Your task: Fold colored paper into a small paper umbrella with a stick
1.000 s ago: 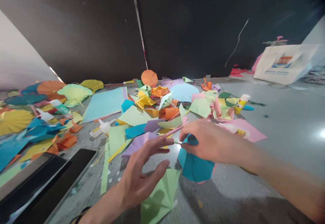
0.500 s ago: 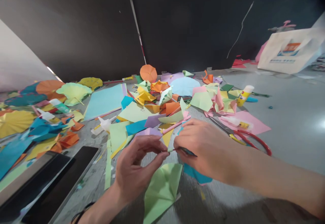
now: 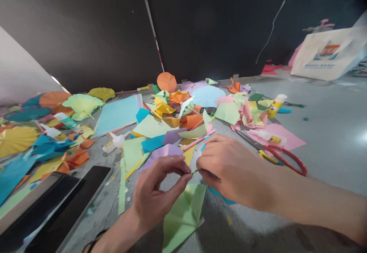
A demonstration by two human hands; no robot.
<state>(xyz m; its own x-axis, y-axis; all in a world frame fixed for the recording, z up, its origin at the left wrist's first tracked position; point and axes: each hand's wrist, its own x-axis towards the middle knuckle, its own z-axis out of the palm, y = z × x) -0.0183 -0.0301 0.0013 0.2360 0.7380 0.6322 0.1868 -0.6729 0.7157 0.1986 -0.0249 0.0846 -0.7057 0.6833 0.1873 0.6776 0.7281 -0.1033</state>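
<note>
My left hand (image 3: pixel 156 195) and my right hand (image 3: pixel 229 170) meet above the grey floor, both pinched on a thin pale stick (image 3: pixel 194 171) between their fingertips. A teal folded paper piece (image 3: pixel 219 195) hangs from the stick under my right hand and is mostly hidden by it. A light green folded paper (image 3: pixel 183 214) lies on the floor just below my hands. A pink paper stick (image 3: pixel 197 140) lies just beyond them.
Many coloured paper sheets and folded paper umbrellas (image 3: pixel 83 103) cover the floor ahead and left. Red-handled scissors (image 3: pixel 275 153) lie to the right, with a glue stick (image 3: pixel 274 106) behind them. A black tablet (image 3: pixel 65 203) lies front left. A white bag (image 3: pixel 329 56) stands back right.
My left hand rose from the floor and pinched the end of the stick. My right hand lifted the teal piece toward me, which uncovered the scissors.
</note>
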